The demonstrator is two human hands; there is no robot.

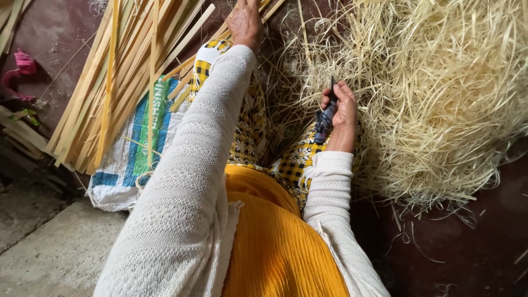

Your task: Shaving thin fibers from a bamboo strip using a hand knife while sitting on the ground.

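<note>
Nearest the camera is the person's own body: an orange ribbed cloth [275, 242] over the lap and the two arms in white knitted sleeves [187, 209] running away from the lens. Beyond the orange cloth lies a yellow-and-black checked cloth [297, 159] over the knees. The left hand [246, 23] is stretched far forward, fingers closed down among the ends of a bundle of long flat bamboo strips [132, 66]; whether it grips one strip or only rests on them cannot be told. The strips fan out to the left, lying partly across a white woven sack [129, 159] with blue and green stripes, which is spread on the floor. The right hand [344, 113] is drawn in close above the knee and is wrapped around the dark handle of a knife [325, 116], the tool standing roughly upright in the fist. Just beside that hand, filling the right side, is a big loose heap of pale thin shavings [440, 93], curling and tangled, lying on a dark reddish floor [467, 253].
</note>
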